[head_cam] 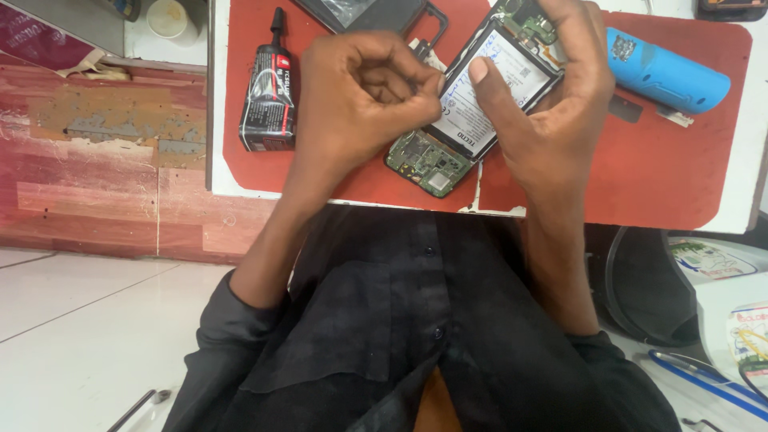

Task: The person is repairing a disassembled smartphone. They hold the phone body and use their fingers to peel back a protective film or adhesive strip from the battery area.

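Note:
An opened phone (480, 96) lies tilted on a red mat (664, 176), its white battery and green circuit board (428, 164) exposed. My right hand (560, 104) grips the phone from the right side, with the thumb pressed on the battery. My left hand (360, 96) is curled into a loose fist, its fingertips pinched together against the phone's left edge. Whether something small is held between those fingers is hidden.
A black glue tube (268, 88) lies left of my hands on the mat. A blue cylinder (668, 74) lies at the right, and a black phone cover (376, 14) at the top. The mat rests on a white table (752, 160). Packets and a blue cable (704, 384) sit lower right.

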